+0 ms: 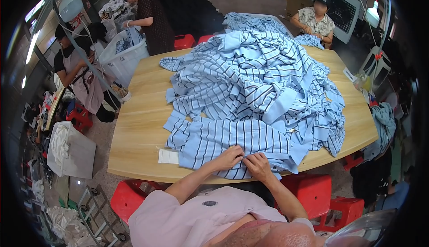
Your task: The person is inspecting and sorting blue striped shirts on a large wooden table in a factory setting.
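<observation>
One striped blue garment (223, 134) lies before one heap (254, 64) of similar clothes at one wooden table's (138, 117) near edge; the left hand (229, 157) and right hand (258, 165) angle inward, fingertips nearly meeting, pinching its cloth. Its long axis runs left to right, plain end band (184, 156) pointing left.

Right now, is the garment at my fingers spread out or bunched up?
Mostly spread: the garment lies fairly flat, its stripes running roughly parallel.

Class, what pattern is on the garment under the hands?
The garment has dark stripes on light blue; head view.
</observation>
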